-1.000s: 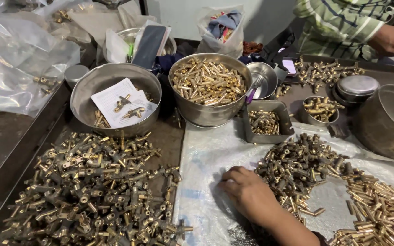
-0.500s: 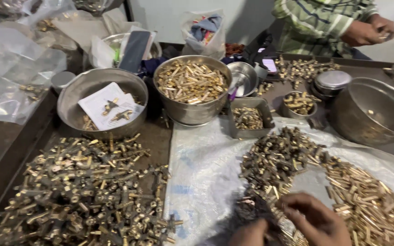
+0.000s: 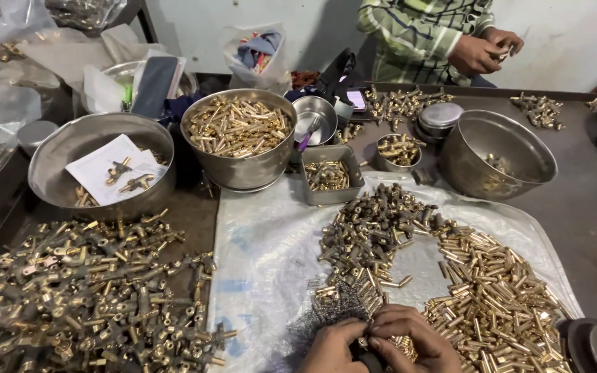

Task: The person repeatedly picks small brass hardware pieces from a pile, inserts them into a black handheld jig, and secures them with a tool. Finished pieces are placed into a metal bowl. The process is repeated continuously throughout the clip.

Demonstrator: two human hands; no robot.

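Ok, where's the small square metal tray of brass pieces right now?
In the head view the square tray sits just above centre, at the top edge of the plastic sheet, between the big full bowl and a small round bowl.

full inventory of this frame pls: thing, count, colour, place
brass fittings pile: many, brass, table left
brass tubes pile: many, brass, plastic sheet right
dark parts heap: many, dull brass, sheet centre
plastic sheet: one, clear white, table centre
full bowl: one, steel, holds brass tubes, back centre
bowl with paper: one, steel, back left
big bowl: one, steel, nearly empty, back right
square tin: one, steel, centre
phone: one, dark, back left
co-worker's hands: two, top right
left hand: bottom centre, fingertips on small parts
right hand: touching left, same parts
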